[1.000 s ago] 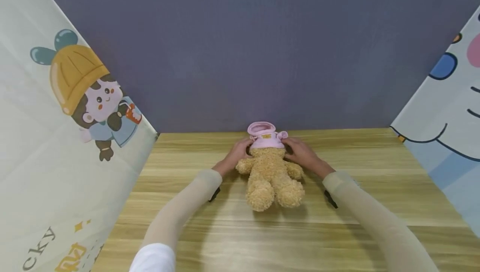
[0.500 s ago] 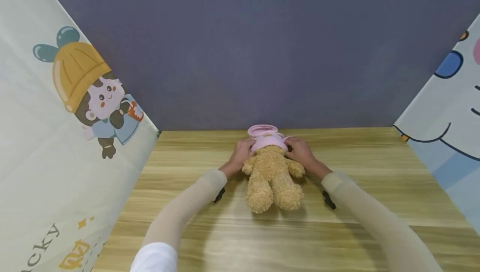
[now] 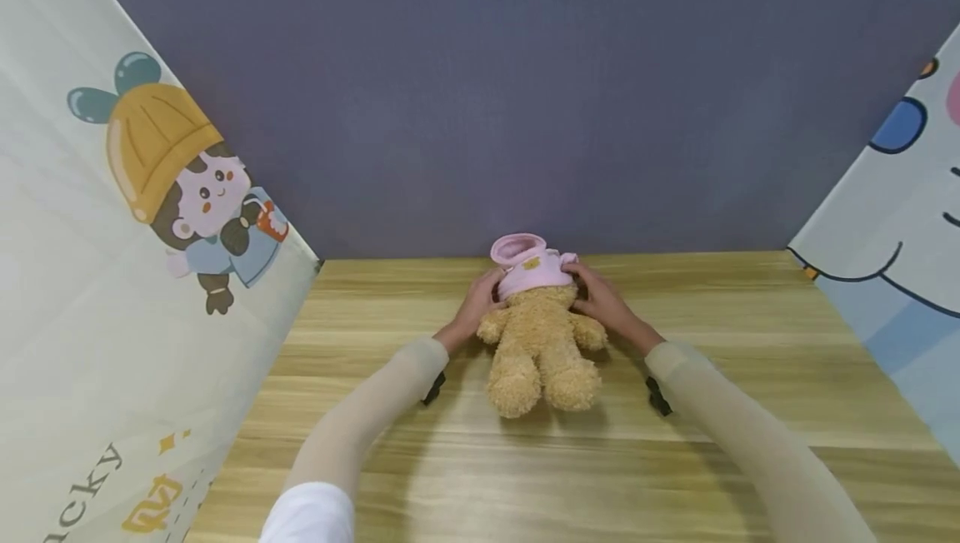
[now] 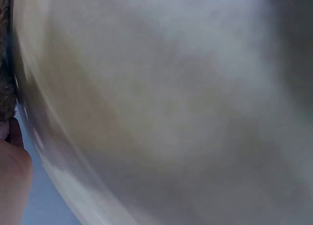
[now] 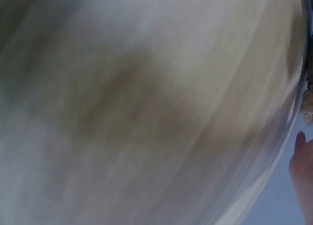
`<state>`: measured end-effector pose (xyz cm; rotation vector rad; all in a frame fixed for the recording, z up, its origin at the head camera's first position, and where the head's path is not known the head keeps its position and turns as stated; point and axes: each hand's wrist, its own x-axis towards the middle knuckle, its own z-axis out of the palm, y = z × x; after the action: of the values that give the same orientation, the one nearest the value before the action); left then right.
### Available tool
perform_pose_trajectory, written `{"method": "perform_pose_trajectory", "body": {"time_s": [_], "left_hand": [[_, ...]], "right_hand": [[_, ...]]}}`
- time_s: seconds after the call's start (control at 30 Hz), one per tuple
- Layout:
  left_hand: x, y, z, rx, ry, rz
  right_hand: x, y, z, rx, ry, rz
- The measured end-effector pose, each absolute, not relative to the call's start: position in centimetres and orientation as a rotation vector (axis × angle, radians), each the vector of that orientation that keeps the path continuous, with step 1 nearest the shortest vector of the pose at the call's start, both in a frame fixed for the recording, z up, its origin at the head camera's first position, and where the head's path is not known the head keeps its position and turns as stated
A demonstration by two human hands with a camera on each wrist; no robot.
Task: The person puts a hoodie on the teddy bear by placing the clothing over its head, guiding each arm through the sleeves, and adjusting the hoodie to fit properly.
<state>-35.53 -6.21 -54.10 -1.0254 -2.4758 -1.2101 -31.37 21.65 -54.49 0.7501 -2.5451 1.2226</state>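
Observation:
A curly tan teddy bear (image 3: 542,335) lies on the wooden table, feet toward me. Over its head sits a small pink hoodie (image 3: 534,275) with a yellow patch, its round hood opening pointing at the back wall; the bear's head is hidden under it. My left hand (image 3: 478,305) grips the hoodie's left side near the hem, thumb toward the bear. On the opposite side my right hand (image 3: 604,303) holds the hoodie's right edge by its little sleeve. Both wrist views mostly show blurred table, with a bit of the left hand (image 4: 13,171) and right hand (image 5: 304,161) at their borders.
A dark blue-grey wall (image 3: 525,93) rises right behind the table's back edge, close to the hood. Printed cloth panels stand at the left (image 3: 90,343) and right (image 3: 885,218). The wood-grain table (image 3: 525,485) stretches out in front of the bear.
The hoodie first came down lower and flatter, then shifted back up toward the wall, showing its yellow patch again. The bear's legs moved slightly with it. Both hands stay at the hoodie's sides.

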Motion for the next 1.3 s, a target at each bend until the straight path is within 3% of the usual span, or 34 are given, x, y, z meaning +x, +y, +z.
{"method": "perform_pose_trajectory", "body": {"time_s": [0.2, 0.4, 0.67, 1.03, 1.3], "left_hand": [[-35.1, -5.8, -53.9, -0.963, -2.464, -1.299], [-34.5, -4.7, -53.3, -0.921, -2.339, -1.279], [-33.9, -4.0, -53.1, -0.853, -2.307, -1.067], [-34.5, -7.2, -50.4, -1.023, -2.763, -1.256], [-34.0, -6.5, -47.2, -1.052, -2.789, -1.028]], "right_hand": [[-31.7, 21.5, -54.1, 0.703, -2.443, 1.169], [-31.6, 21.2, -54.0, 0.67, -2.296, 0.823], [-30.4, 20.1, -54.1, 0.379, -2.451, 0.725], [-28.3, 22.1, -51.0, 0.558, -2.744, 1.114], [-28.6, 20.5, -48.6, 0.693, -2.749, 0.949]]}}
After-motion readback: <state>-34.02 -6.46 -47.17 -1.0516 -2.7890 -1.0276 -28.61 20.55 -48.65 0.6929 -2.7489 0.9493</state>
